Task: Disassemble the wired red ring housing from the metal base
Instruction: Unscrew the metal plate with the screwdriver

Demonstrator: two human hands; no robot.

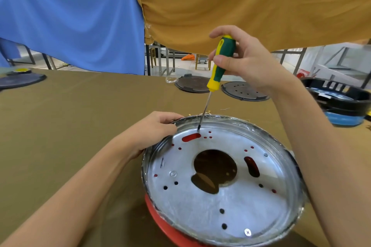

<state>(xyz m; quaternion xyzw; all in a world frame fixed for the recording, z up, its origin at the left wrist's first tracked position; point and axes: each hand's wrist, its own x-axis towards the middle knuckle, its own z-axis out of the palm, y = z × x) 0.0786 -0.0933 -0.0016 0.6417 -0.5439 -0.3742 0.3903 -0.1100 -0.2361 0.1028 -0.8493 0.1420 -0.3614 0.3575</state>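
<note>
Head: hands [239, 58] gripping screwdriver [220, 62], base rim [158, 128].

The metal base [220, 202] is shiny silver, with red showing through its slots and small holes. The red ring housing [160, 224] peeks out under its near edge. The screwdriver [219, 64] has a green-and-yellow handle. The table [80, 116] wears olive-brown cloth; blue [70, 16] and mustard [251, 2] cloths hang behind.

No readable text shows; small dark marks on the metal base [220, 202] are illegible.
</note>
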